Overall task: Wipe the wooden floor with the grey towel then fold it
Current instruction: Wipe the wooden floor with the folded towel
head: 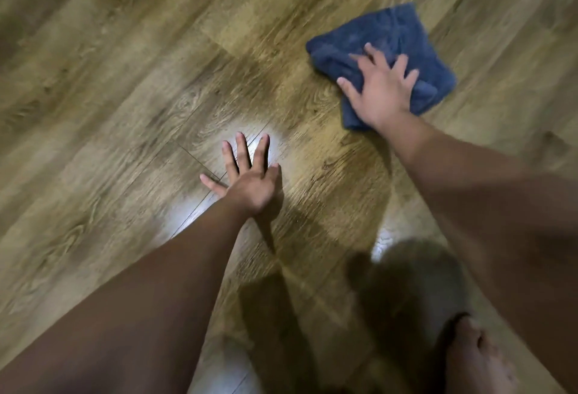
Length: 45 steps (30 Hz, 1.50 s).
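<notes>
The grey towel (384, 36), bunched and blue-grey, lies on the wooden floor (125, 80) at the upper right. My right hand (380, 88) presses flat on the towel's near half with fingers spread and straight. My left hand (250, 174) rests flat on the bare floor at the centre, fingers spread, about a hand's width left and nearer than the towel. It holds nothing.
Wood-grain planks run diagonally across the whole view. A bright light patch (200, 206) reflects off the floor around my left hand. My bare foot (475, 359) shows at the bottom right. The far upper left corner is dark.
</notes>
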Motion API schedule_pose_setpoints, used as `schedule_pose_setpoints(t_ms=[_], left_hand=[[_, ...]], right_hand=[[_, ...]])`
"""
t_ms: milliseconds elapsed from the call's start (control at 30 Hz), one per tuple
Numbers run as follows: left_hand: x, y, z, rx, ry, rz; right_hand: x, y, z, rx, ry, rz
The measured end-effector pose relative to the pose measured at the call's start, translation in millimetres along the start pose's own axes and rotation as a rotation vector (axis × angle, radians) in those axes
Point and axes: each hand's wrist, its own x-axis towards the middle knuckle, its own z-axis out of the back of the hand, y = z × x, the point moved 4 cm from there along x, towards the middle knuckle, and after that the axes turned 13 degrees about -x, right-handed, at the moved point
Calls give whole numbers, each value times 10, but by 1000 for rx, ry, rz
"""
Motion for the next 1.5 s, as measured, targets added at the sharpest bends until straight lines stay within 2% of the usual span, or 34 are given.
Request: schedule_pose_setpoints(t_ms=[233, 367, 500, 667, 833, 933, 1067, 1267, 1433, 1500], left_hand=[[-24, -37, 20, -49, -32, 33], [-47, -53, 41, 0, 16, 18], [-35, -48, 44, 13, 33, 18], [0, -42, 27, 14, 38, 34], [10, -26, 23, 19, 62, 27], [23, -25, 16, 36, 81, 20], [26, -20, 7, 30, 89, 20], [17, -28, 14, 17, 76, 26], [-15, -30, 29, 13, 62, 3], [-31, -56, 42, -9, 71, 7]], right_hand=[[-2048, 632, -253, -11, -34, -96], [-2967, 922, -543, -43, 47, 33], [-2627, 790, -482, -125, -45, 95], [-1694, 507, -322, -155, -124, 121], [-597, 196, -140, -104, -50, -26], [-295, 130, -96, -76, -1, -81], [-552, 229, -104, -100, -27, -85], [-1657, 667, -191, -96, -80, -64], [-2704, 1054, -432, -10, 53, -84], [-2960, 1102, -511, -15, 103, -20]])
